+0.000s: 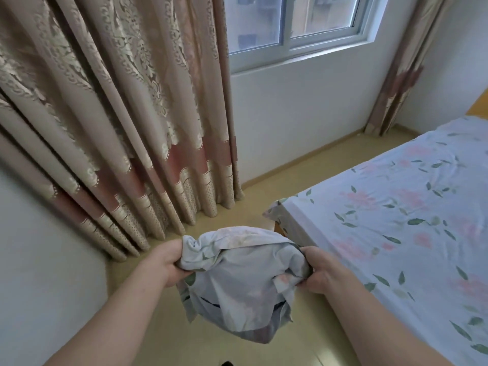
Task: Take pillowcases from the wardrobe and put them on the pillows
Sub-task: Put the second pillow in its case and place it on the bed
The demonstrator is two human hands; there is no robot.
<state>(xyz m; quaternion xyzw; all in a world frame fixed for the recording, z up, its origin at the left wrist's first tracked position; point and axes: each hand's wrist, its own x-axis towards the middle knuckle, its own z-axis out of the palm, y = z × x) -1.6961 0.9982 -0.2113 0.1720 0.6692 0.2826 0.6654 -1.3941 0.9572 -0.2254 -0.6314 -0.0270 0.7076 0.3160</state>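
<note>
A bunched pale blue pillowcase with a faded flower print hangs between both hands above the floor. My left hand grips its left edge, fingers curled into the cloth. My right hand grips the right edge the same way. The lower part of the cloth droops loose below the hands. No pillow and no wardrobe are in view.
A bed with a matching flowered sheet fills the right side, its corner close to my right hand. Long beige patterned curtains hang at the left, a window and white wall stand ahead. Tan floor lies between curtain and bed.
</note>
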